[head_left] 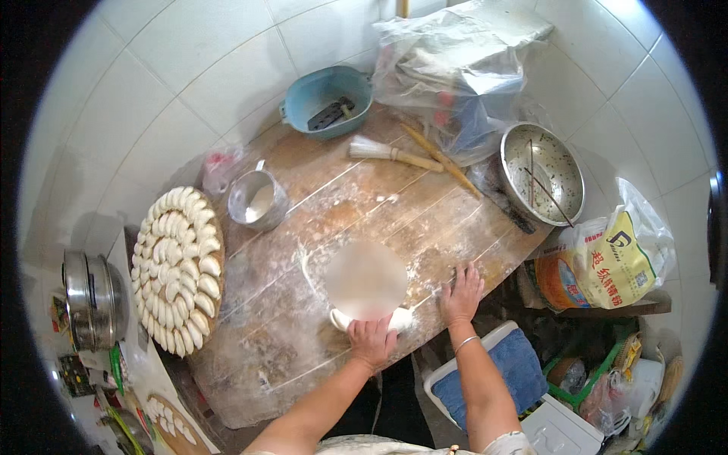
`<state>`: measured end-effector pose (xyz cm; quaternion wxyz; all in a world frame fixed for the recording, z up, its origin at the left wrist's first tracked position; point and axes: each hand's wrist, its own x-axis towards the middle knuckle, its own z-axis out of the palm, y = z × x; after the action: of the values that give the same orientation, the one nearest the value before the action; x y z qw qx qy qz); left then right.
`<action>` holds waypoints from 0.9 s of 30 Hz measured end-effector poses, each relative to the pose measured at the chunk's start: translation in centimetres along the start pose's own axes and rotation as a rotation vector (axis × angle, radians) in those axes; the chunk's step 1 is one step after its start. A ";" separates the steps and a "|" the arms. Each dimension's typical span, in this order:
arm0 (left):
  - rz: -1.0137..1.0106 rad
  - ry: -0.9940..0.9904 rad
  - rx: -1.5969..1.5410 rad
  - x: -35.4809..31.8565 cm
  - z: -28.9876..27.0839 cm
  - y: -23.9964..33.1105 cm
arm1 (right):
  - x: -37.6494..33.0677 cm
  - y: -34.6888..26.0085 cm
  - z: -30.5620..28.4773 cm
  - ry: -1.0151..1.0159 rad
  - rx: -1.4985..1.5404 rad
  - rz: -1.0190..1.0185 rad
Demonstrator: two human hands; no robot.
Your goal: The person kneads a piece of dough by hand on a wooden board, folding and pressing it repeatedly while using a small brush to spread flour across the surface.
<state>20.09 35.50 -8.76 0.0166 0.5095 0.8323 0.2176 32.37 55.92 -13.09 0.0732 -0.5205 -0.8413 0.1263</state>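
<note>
A piece of white dough [400, 319] lies near the front edge of the floured wooden table, showing on both sides of my left hand [370, 343]. The fingers of that hand are curled over the dough and grip it. A blurred round patch hides the tabletop just beyond, along with part of the fingertips. To the right, my right hand [461, 296] rests palm down on the wood near the edge, fingers stretched and slightly apart, holding nothing. A bracelet circles the right wrist.
On the left a round board [218, 282] carries many crescent dumplings, beside a metal mug [259, 205]. At the back are a blue basin [296, 114], a brush [394, 154] and a wooden stick [440, 159]. A steel bowl [557, 159] and flour bag [607, 262] stand right.
</note>
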 end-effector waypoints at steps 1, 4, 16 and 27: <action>0.055 -0.017 0.061 -1.0 1.6 -0.7 | 0.0 -0.1 -0.3 0.003 0.006 0.006; 0.191 -0.121 0.094 2.1 2.4 -1.2 | -0.5 0.5 -0.1 0.022 0.028 0.019; -0.052 -0.333 0.030 15.9 6.7 -1.0 | -0.7 0.9 0.0 -0.012 0.080 0.017; -0.393 -0.211 -0.434 11.9 3.6 5.8 | 0.8 -2.5 -2.3 -0.333 1.244 0.461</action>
<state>20.16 49.15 -7.55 0.2529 0.3431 0.8428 0.3287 30.45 55.86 -10.12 0.1995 -0.5212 -0.4799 0.6770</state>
